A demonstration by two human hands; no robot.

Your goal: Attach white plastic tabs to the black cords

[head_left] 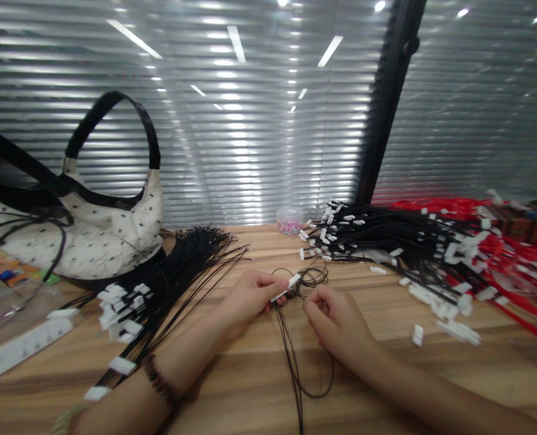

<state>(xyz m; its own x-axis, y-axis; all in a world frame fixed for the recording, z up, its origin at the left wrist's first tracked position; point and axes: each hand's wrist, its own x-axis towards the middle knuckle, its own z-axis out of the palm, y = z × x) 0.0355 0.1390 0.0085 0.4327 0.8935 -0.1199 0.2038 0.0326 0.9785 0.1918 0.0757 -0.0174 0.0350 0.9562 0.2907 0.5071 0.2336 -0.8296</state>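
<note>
My left hand (253,296) pinches a small white tag (286,288) between thumb and fingertips, with thin black cord at it. The cord (291,353) hangs in loops below the hand onto the wood, and more of it lies coiled (311,276) just behind the tag. To the right of the tag, my right hand (332,314) is closed, thumb against curled fingers. Whatever it pinches, perhaps the thin cord, is too small to make out. A beaded bracelet (159,380) circles my left wrist.
Black cords (191,260) with white tags lie in a bundle at left, beside a white patterned bag (114,235). At right are more black cords (386,223), red ribbons (513,260) and loose white tags (436,302). A clear tub (289,222) stands at the back by the blinds.
</note>
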